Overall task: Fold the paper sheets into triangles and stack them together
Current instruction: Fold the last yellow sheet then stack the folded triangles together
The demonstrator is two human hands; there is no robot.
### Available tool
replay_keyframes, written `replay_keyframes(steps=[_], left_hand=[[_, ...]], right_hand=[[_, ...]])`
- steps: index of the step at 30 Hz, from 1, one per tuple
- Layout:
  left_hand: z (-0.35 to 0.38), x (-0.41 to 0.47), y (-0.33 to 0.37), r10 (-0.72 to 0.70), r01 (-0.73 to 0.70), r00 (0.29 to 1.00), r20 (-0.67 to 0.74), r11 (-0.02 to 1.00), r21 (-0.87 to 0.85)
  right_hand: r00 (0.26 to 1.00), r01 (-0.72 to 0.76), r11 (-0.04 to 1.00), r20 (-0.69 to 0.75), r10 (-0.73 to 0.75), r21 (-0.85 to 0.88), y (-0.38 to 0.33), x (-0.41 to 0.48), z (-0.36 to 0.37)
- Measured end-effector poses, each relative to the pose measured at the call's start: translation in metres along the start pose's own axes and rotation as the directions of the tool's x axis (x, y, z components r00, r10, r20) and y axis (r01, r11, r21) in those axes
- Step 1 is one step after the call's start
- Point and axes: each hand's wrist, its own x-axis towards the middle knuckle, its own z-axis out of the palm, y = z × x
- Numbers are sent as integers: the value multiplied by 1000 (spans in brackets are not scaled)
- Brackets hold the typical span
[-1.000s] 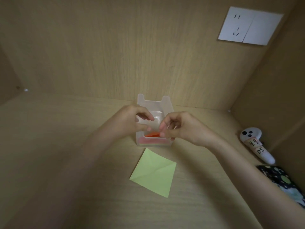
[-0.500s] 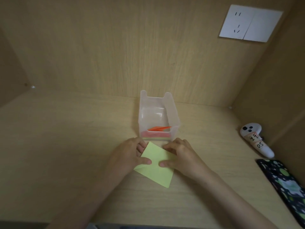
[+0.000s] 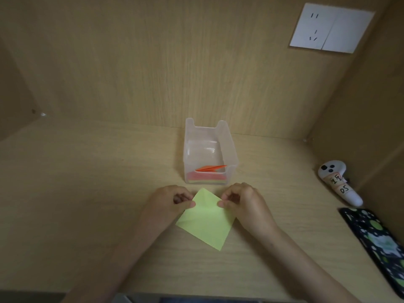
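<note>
The yellow-green paper sheet (image 3: 205, 221) is laid flat on the desk (image 3: 87, 193), turned like a diamond, between and just nearer than the fingertips. Its upper edges are pinched, one by the curled thumb and fingers of the left hand (image 3: 168, 202), the other by those of the right hand (image 3: 242, 202). The far corner is left free, probably to be brought over into a triangle. Just beyond the fingers, a folded orange triangle (image 3: 211, 168) is kept in the clear plastic box (image 3: 231, 154), apparently where the stack is gathered.

Dim warm light, soft focus, wide-angle bending
</note>
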Motion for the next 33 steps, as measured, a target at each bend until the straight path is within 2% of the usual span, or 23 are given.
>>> replay_keyframes(steps=[2,5,10,12,15,17,20,23,25,27,30,33], left_hand=[[-1,-1,1,9,-10,1000,-15,1000,-18],[-3,-3,1,21,-25,999,-39,996,-85],[-2,-8,1,89,-90,991,-99,996,0],[-3,-10,5,120,-118,987,-108,993,18],[-4,-11,16,160,-150,978,-132,985,82],[-5,-13,26,121,-124,986,-116,992,-25],[-5,-13,35,71,-73,997,-19,971,-229],[-6,-13,37,13,2,999,41,940,-340],[-7,-13,36,-70,100,994,83,892,-440],[-10,-14,34,-127,173,984,126,847,-502],[-12,-15,34,-151,212,976,157,821,-529],[-12,-16,38,-163,236,970,177,799,-553]], right_hand=[[1000,6,1000,-3,-6,-15,2,2,-2],[999,-19,998,-37,21,54,5,-1,-2],[988,87,994,-133,-78,65,7,-4,-1],[991,69,982,-128,-46,177,5,-2,-7],[998,-12,895,-43,35,446,-4,0,-22],[999,-32,846,-2,39,532,-10,0,-29],[999,-51,798,29,42,601,-15,1,-33],[999,33,831,-32,-18,555,-15,-1,-32],[984,174,875,-59,-166,452,-13,-5,-35],[945,310,897,5,-328,314,-12,-10,-38],[880,417,893,170,-443,168,-13,-14,-37],[883,437,888,118,-454,144,-14,-12,-29]])
